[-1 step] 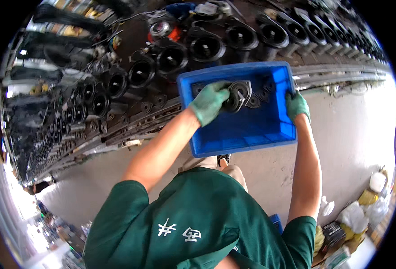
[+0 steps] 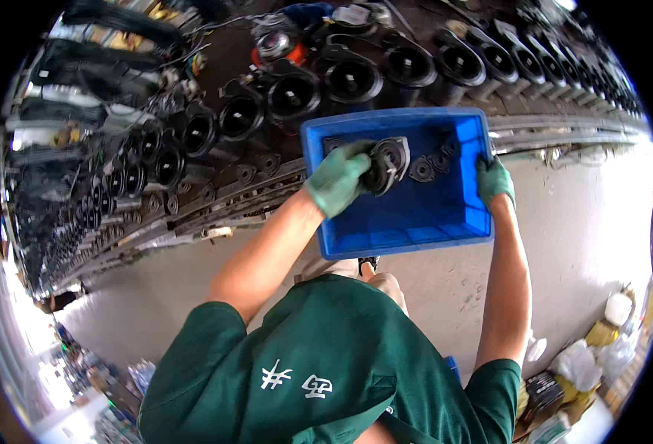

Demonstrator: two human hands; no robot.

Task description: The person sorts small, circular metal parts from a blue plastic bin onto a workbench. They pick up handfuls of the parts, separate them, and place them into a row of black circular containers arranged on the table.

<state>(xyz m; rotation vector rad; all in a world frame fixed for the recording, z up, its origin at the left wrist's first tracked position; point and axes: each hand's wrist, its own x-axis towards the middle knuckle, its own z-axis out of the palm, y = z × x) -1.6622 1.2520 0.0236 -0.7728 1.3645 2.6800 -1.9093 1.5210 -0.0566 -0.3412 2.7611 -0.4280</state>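
Observation:
My left hand (image 2: pixel 339 177), in a green glove, is closed round a small stack of dark round metal flanges (image 2: pixel 389 164). It holds them tilted inside a blue plastic bin (image 2: pixel 393 246), near its left side. My right hand (image 2: pixel 495 181), also gloved in green, grips the bin's right rim, with fingers hooked over the edge. More flanges of the same kind (image 2: pixel 422 169) lie on the bin's bottom along its far and right sides. Motion smears the left fingers somewhat.
Beyond the bin, a dark workbench (image 2: pixel 223 159) carries a long row of black cup-shaped housings (image 2: pixel 293 95). Small flanges (image 2: pixel 269 163) lie along its near edge. Bags and boxes (image 2: pixel 578 364) are piled on the floor at the lower right.
The flanges in my left hand have tilted more onto their edge. Bin and hands sit slightly further right and lower in the picture, as does the bench. Both grips stay the same.

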